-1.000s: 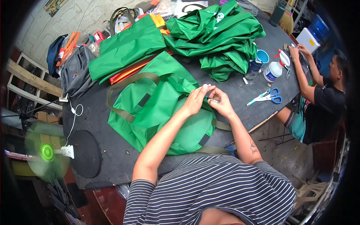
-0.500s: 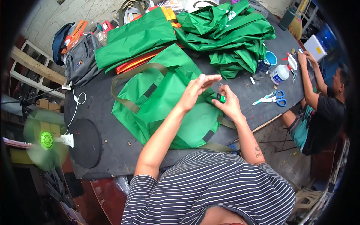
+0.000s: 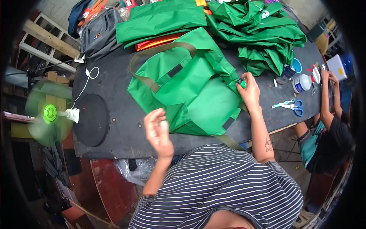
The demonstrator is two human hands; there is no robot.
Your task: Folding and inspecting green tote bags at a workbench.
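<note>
A green fabric bag [image 3: 198, 91] lies on the dark table in front of me, with an olive strap handle [image 3: 134, 61] and black patches. My right hand [image 3: 249, 91] is closed around a small green lighter [image 3: 241, 83] with a dark end, over the bag's right edge. At the bag's near left corner is my left hand [image 3: 158, 133], raised and empty, its fingers loosely bent and apart. Whether its fingertips touch the fabric I cannot tell.
Folded green fabric [image 3: 164, 21] and a green heap [image 3: 259, 34] lie at the back. To the right are scissors [image 3: 297, 107], a spray bottle [image 3: 303, 83] and a blue cup [image 3: 296, 65]. A fan [image 3: 50, 113] spins at left. Another person's arms [image 3: 325, 99] reach in at right.
My left hand has moved from beside the right hand down and left to the bag's near corner. My right hand, still holding the lighter, has shifted right and slightly up. The view has moved.
</note>
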